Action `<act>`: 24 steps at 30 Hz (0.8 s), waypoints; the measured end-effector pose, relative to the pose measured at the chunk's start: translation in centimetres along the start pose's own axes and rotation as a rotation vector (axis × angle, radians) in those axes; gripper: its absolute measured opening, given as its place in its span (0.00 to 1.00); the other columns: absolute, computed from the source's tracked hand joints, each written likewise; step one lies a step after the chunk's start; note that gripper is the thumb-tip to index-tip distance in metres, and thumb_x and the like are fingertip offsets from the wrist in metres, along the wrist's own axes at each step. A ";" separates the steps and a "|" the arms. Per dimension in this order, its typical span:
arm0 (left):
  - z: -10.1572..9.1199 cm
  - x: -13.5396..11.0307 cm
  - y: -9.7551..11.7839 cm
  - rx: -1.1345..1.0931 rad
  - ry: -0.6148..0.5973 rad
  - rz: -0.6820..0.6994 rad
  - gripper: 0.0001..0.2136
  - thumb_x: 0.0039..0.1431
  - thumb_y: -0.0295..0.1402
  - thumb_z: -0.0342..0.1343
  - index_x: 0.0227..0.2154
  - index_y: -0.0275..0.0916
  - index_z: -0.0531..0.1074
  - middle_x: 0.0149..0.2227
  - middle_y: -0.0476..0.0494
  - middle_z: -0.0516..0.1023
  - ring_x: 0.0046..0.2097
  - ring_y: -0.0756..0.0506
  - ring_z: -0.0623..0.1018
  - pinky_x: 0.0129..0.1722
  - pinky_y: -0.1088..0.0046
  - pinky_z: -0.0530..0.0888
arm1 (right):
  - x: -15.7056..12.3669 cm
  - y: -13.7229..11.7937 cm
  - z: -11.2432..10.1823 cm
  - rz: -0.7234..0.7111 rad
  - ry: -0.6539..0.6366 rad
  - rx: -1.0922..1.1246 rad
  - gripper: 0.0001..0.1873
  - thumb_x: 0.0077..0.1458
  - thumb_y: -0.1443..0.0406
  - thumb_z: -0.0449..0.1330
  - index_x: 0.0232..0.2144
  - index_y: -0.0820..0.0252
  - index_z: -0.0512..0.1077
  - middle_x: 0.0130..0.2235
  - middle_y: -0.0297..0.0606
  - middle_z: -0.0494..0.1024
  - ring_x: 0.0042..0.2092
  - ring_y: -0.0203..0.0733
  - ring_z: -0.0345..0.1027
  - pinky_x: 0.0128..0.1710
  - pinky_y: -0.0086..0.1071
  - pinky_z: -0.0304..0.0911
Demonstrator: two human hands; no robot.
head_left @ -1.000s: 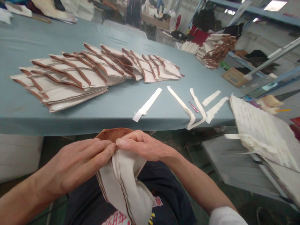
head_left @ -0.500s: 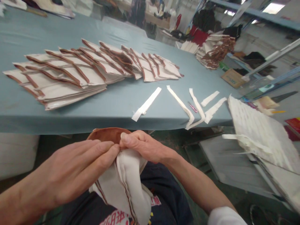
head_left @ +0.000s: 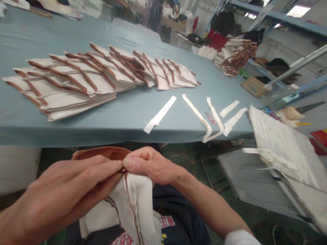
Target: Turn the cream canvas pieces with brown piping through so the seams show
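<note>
A cream cloth piece with brown edging [head_left: 140, 197] hangs over my lap, its seams running downward. At its brown upper edge, my left hand [head_left: 84, 183] presses fingers together on the fabric from the left. My right hand [head_left: 150, 165] pinches the same edge between thumb and curled fingers, its thumb tip meeting the left fingertips. Behind the hands a brown band of the piece [head_left: 102, 153] curves in an arc. The fingers hide the exact spot where the cloth is gripped.
On the blue-covered table [head_left: 122, 112] lies an overlapping row of cream pieces with brown edging [head_left: 76, 75]. Several white strips [head_left: 160, 114] and a small pink tool [head_left: 210, 117] lie near its front edge. Another stack [head_left: 235, 56] stands far right; a board with white material [head_left: 283, 149] is at right.
Both hands have shifted slightly left and down with the cloth piece. More of the brown band shows to the left, and the hanging fabric has swung and spread left.
</note>
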State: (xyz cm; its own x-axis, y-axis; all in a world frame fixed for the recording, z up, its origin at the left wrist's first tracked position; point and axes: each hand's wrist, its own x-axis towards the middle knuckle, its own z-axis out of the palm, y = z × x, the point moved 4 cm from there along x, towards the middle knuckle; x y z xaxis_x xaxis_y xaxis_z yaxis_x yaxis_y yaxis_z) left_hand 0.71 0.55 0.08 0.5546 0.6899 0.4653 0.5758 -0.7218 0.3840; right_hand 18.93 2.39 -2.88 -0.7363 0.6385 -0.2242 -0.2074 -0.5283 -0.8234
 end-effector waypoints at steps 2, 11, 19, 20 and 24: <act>-0.3 0.1 0.3 0.101 0.041 -0.012 0.11 0.79 0.41 0.48 0.48 0.53 0.77 0.40 0.56 0.90 0.33 0.49 0.87 0.33 0.74 0.76 | -0.2 -0.4 0.1 -0.025 -0.015 -0.027 0.31 0.49 0.43 0.78 0.23 0.60 0.69 0.21 0.23 0.62 0.23 0.27 0.50 0.22 0.26 0.49; -1.0 1.6 -0.1 -0.186 -0.040 -0.019 0.06 0.73 0.39 0.57 0.39 0.50 0.78 0.29 0.61 0.84 0.24 0.55 0.80 0.28 0.85 0.71 | -1.2 -1.3 0.3 0.066 -0.056 -0.141 0.29 0.51 0.44 0.76 0.27 0.60 0.70 0.23 0.23 0.63 0.24 0.28 0.51 0.23 0.26 0.48; 0.1 2.9 -1.4 -0.584 -0.273 -0.218 0.15 0.68 0.37 0.60 0.24 0.42 0.76 0.19 0.59 0.70 0.20 0.55 0.66 0.18 0.85 0.62 | -0.8 -2.2 0.2 -0.089 -0.093 -0.357 0.24 0.60 0.51 0.70 0.25 0.59 0.66 0.24 0.23 0.59 0.26 0.29 0.47 0.25 0.28 0.45; 0.1 3.0 -1.4 -0.626 -0.293 -0.263 0.17 0.67 0.38 0.60 0.21 0.41 0.74 0.19 0.59 0.67 0.20 0.55 0.64 0.17 0.85 0.61 | -0.8 -2.3 0.3 -0.112 -0.103 -0.389 0.22 0.61 0.53 0.69 0.25 0.59 0.66 0.24 0.24 0.59 0.26 0.29 0.47 0.25 0.28 0.45; 0.7 3.2 -1.6 -0.768 -0.399 -0.377 0.18 0.63 0.41 0.61 0.20 0.40 0.70 0.19 0.58 0.63 0.22 0.53 0.61 0.18 0.82 0.59 | -0.9 -3.3 0.8 -0.208 -0.130 -0.494 0.16 0.62 0.62 0.65 0.25 0.60 0.66 0.25 0.24 0.59 0.27 0.30 0.48 0.26 0.28 0.47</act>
State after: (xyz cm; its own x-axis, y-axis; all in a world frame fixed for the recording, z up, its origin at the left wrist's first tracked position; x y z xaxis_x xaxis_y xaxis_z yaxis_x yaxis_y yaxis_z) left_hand 2.01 3.97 0.42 0.6589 0.7506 -0.0493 0.2846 -0.1881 0.9400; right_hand 19.77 3.11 0.44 -0.7920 0.6104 0.0099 -0.0533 -0.0530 -0.9972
